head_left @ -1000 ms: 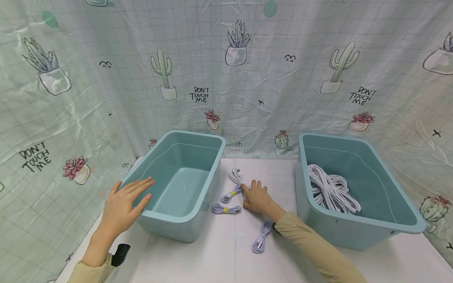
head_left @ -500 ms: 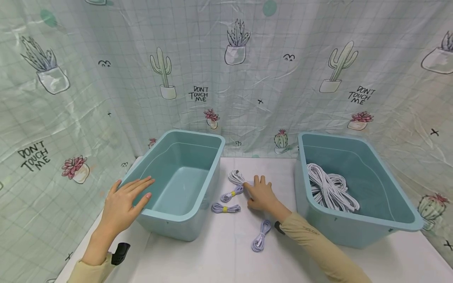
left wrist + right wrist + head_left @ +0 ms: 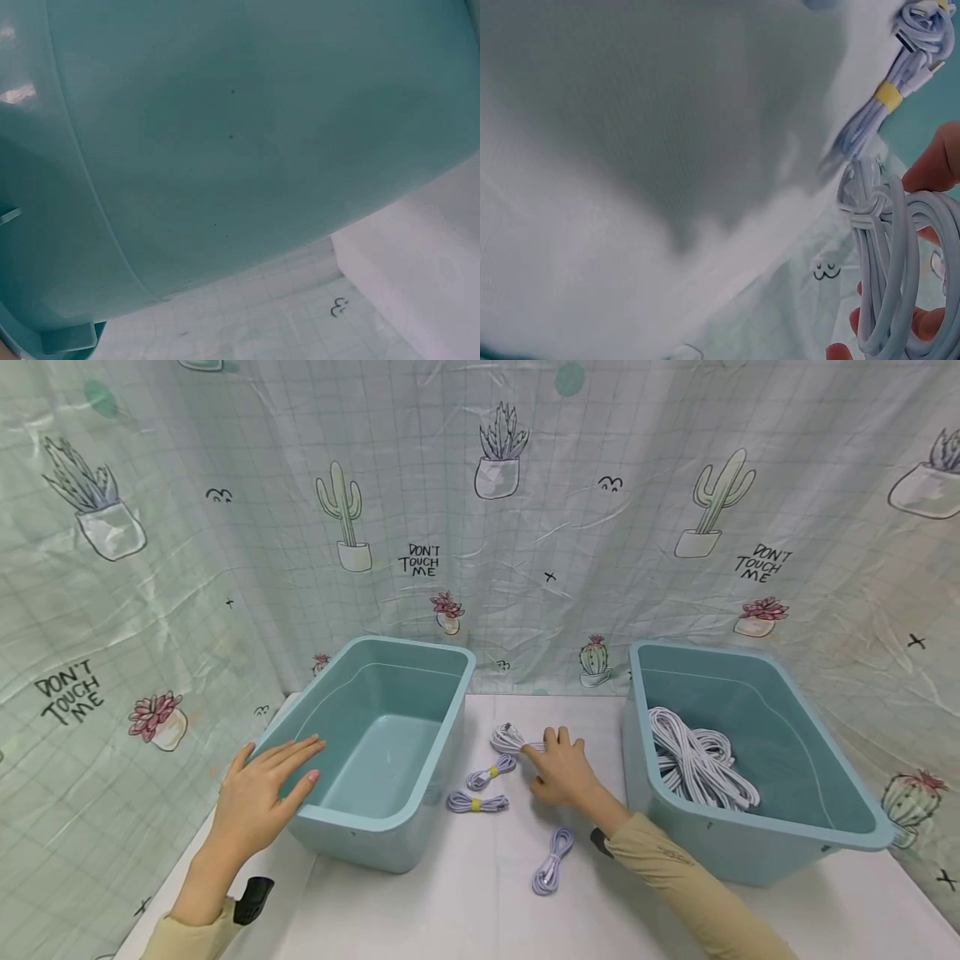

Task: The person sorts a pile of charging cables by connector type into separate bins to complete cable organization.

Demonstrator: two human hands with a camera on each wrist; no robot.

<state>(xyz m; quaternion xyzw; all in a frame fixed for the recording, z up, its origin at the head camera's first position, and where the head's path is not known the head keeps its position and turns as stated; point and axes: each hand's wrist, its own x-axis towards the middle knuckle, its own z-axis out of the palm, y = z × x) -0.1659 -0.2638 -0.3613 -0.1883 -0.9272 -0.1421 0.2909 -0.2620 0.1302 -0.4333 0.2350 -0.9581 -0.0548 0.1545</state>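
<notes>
My right hand [image 3: 564, 770] grips a coiled white cable [image 3: 507, 738] between thumb and fingers, at the far middle of the table. In the right wrist view the white cable [image 3: 889, 255] is gathered in a knot, with fingertips showing around its loops. Close beside it lies a lilac cable with a yellow tie [image 3: 491, 772], and a second yellow-tied lilac cable [image 3: 477, 802] lies nearer. A lilac cable without a yellow tie [image 3: 552, 862] is closer still. My left hand [image 3: 258, 793], fingers extended, is at the left blue-green bin's rim [image 3: 360, 819]; whether it touches is unclear.
The right blue-green bin [image 3: 795, 837] contains several coiled white cables [image 3: 701, 760]. Both bins stand on a white table [image 3: 420, 910], leaving a gap between them where the loose cables lie. A cactus-print curtain [image 3: 420, 468] hangs behind and at the sides.
My right hand has moved slightly to the right and away from me, drawing the white cable rightward, off the yellow-tied lilac cable. My left hand stays in place.
</notes>
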